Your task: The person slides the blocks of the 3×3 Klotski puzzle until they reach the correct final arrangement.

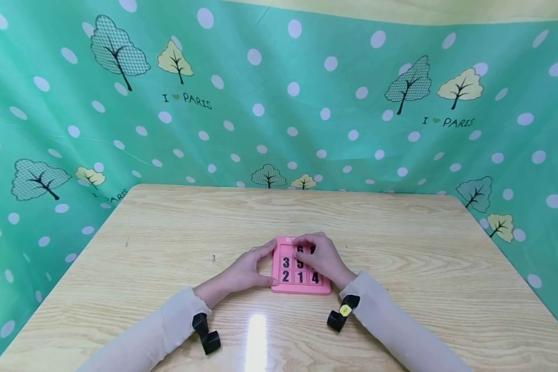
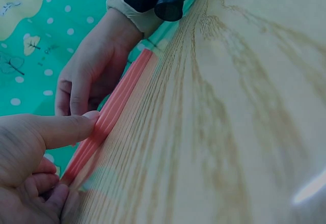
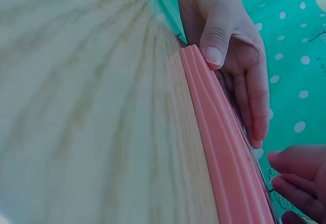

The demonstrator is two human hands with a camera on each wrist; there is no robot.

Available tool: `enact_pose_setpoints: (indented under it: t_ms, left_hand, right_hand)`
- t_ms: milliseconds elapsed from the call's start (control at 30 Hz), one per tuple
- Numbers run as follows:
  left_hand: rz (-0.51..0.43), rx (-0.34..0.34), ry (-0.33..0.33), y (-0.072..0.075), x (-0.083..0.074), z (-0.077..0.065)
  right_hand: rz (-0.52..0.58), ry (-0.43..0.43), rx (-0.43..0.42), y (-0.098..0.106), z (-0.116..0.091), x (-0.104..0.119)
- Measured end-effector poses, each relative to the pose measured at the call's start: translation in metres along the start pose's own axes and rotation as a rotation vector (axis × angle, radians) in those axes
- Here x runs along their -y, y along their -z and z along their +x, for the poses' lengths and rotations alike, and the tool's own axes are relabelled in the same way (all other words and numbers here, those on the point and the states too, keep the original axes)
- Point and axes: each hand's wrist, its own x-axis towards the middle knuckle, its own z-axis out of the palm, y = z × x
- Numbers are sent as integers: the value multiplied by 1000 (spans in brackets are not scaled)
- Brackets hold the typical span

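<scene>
Left hand point(image 1: 245, 269) touches one pink puzzle point(image 1: 300, 277), one right hand point(image 1: 324, 258) over it.

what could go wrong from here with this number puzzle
Two likely risks:
1. The puzzle could slide or twist on the table if the left hand, which holds its left side, eases off while a tile is pushed.
2. The right hand is over the tiles and hides part of the upper right in the head view, so it might nudge the wrong one.
</scene>
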Motion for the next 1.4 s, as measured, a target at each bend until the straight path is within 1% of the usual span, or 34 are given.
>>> enact_pose_setpoints:
  t_ms: [200, 467, 600, 933, 1200, 1400]
  left_hand:
    - [7, 4, 4, -1, 1, 1]
    - [23, -2, -6, 0, 5, 3]
    - [19, -2, -7, 0, 5, 2]
    - [15, 0, -7, 0, 1, 0]
    - [23, -1, -12, 0, 3, 1]
    - [18, -1, -6, 0, 3, 0]
  right_hand:
    - [-15, 18, 22, 2, -6, 1]
    - [-31, 89, 74, 2, -9, 1]
    - [-43, 110, 88, 2, -10, 0]
    - [-40, 92, 87, 0, -12, -1]
    - [-66, 99, 77, -1, -10, -1]
    - [-55, 75, 56, -4, -8, 1]
